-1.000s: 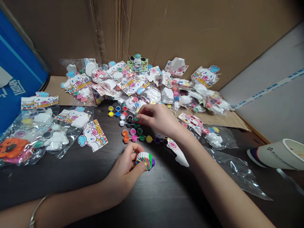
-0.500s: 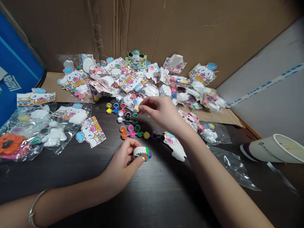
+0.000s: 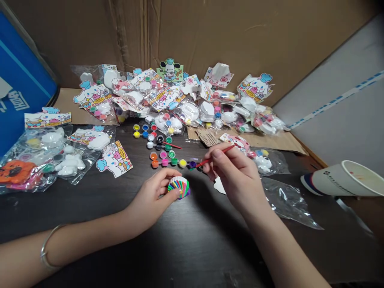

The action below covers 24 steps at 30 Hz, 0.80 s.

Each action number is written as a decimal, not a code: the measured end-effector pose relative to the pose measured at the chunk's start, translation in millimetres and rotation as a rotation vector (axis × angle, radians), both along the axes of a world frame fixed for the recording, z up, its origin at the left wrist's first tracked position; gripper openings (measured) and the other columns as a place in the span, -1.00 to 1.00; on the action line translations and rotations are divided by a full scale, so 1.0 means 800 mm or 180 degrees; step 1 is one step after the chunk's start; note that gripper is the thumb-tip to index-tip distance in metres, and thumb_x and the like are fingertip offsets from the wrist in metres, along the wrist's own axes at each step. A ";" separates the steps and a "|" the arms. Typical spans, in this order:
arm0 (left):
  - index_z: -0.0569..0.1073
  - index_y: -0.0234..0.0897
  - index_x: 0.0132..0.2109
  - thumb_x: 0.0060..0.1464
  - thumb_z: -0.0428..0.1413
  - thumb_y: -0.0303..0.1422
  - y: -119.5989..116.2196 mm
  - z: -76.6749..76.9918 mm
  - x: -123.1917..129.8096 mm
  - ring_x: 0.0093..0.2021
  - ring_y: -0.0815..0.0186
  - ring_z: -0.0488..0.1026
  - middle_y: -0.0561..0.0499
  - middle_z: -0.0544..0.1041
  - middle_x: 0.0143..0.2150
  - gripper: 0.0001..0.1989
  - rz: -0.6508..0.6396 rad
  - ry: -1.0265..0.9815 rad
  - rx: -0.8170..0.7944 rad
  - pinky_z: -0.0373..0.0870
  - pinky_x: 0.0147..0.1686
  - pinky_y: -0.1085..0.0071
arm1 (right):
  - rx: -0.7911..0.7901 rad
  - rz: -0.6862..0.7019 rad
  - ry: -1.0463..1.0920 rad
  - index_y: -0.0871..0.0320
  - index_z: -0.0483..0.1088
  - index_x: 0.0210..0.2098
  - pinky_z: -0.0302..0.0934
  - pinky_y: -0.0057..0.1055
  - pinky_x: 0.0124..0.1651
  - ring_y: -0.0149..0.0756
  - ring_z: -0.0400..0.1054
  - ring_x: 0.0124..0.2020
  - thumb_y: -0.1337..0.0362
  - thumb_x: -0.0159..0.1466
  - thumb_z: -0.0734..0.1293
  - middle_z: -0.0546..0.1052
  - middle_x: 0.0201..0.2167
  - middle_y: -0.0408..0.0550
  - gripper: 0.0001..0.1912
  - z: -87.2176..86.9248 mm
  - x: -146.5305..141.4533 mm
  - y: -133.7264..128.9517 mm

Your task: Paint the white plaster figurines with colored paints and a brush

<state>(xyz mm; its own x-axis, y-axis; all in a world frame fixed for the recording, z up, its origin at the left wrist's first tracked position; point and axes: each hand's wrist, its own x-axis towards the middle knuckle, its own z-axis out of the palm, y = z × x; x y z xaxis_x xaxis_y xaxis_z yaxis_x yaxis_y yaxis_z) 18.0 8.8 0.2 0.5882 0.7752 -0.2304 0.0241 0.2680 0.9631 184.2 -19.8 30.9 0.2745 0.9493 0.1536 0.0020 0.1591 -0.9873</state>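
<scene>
Between the thumb and fingers of my left hand [image 3: 156, 194] sits a small shell-shaped figurine [image 3: 179, 186], white on its top edge, with ridges striped green, yellow, pink, red and blue and a purple base. My right hand [image 3: 237, 170] pinches a thin red paintbrush [image 3: 205, 162] that slants down to the left. Its tip is at the purple paint pot [image 3: 192, 164], at the right part of a strip of open paint pots [image 3: 165, 163]. Behind that strip stand more small pots, among them white, black and green ones. A second red brush [image 3: 174, 145] lies beside the green pot.
Bagged white figurines [image 3: 189, 112] with cartoon cards are heaped along the cardboard [image 3: 285, 140] at the back. More bags [image 3: 49, 156] lie at the left, near a loose card [image 3: 115, 160]. To the right are an empty plastic bag [image 3: 291, 204] and a tilted paper cup [image 3: 333, 180].
My right hand has moved right and toward me with the brush, from the green pot to the purple one. My left hand has turned the shell figurine, showing more of its striped face.
</scene>
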 end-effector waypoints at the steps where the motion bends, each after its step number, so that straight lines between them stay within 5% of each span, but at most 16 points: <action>1: 0.36 -0.26 -0.20 -0.08 0.18 -0.38 0.000 -0.001 0.000 -0.27 0.31 0.43 0.04 0.46 -0.32 -0.75 -0.0010 0.0025 0.0046 0.34 -0.24 0.38 | -0.0020 0.0033 -0.0002 0.12 0.34 -0.48 0.07 -0.51 -0.61 -0.46 0.20 -0.63 -0.03 0.12 0.38 0.37 -0.65 -0.21 -0.65 -0.001 -0.002 0.000; 24: 0.43 -0.27 -0.28 -0.07 0.15 -0.42 0.001 0.001 -0.001 -0.25 0.31 0.46 0.05 0.49 -0.33 -0.87 -0.0154 0.0345 0.0466 0.40 -0.17 0.37 | -0.0461 0.0342 -0.0178 0.14 0.29 -0.53 0.05 -0.55 -0.67 -0.51 0.13 -0.71 -0.07 0.10 0.39 0.34 -0.72 -0.23 -0.59 -0.004 -0.009 -0.008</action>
